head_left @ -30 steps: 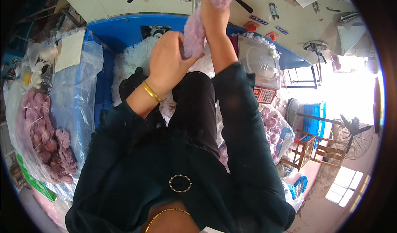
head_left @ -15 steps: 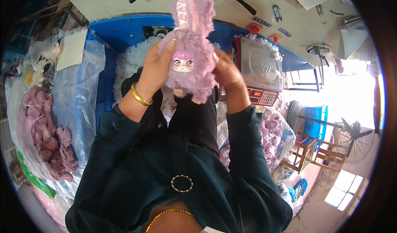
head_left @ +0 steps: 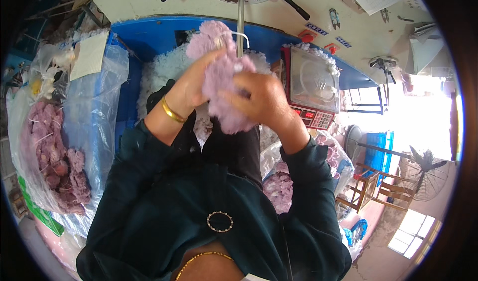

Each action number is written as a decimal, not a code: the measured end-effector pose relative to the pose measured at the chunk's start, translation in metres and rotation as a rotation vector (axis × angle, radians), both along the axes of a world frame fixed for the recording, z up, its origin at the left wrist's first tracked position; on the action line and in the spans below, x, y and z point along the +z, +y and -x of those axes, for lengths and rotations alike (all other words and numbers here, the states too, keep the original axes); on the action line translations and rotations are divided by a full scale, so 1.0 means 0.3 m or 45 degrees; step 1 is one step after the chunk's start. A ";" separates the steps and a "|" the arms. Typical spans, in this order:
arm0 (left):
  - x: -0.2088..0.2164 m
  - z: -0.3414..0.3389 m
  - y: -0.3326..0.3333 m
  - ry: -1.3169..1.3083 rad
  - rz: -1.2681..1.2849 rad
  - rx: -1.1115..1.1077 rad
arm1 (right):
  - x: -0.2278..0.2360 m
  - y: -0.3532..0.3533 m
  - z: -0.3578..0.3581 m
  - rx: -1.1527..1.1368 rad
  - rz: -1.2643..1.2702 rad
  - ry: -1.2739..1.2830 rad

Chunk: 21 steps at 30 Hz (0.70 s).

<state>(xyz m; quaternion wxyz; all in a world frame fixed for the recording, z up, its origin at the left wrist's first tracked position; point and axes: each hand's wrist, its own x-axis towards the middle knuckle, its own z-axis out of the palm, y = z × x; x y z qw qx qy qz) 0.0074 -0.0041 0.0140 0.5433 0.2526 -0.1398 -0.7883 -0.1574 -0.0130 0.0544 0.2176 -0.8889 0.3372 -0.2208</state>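
A fuzzy mauve plush toy is held up between my two hands, above my lap and in front of a thin upright metal tube. Its printed face is out of sight, and a white cord loops out near its top. My left hand is closed round the toy's left side, with a gold bangle on the wrist. Bent over its right side, the fingers of my right hand press into the fur. Whether the tube touches the toy, I cannot tell.
White fluffy stuffing fills a blue bin ahead. To the right stand a red digital scale and a bag of plush pieces. A clear bag with mauve plush skins lies left. Nippers rest on the table.
The toy has come down and turned, so its face and laced ears no longer show. My right hand has moved across onto it. The metal tube is now visible behind it.
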 end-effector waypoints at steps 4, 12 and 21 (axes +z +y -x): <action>-0.035 0.011 -0.074 -0.207 0.026 0.284 | -0.034 -0.229 -0.104 -0.392 0.356 -0.176; 0.018 0.048 0.012 -1.191 0.504 0.381 | -0.065 -0.402 -0.136 -0.518 0.425 -0.205; 0.037 0.064 0.029 -1.861 0.766 0.540 | -0.077 -0.372 -0.136 -0.392 0.687 -0.284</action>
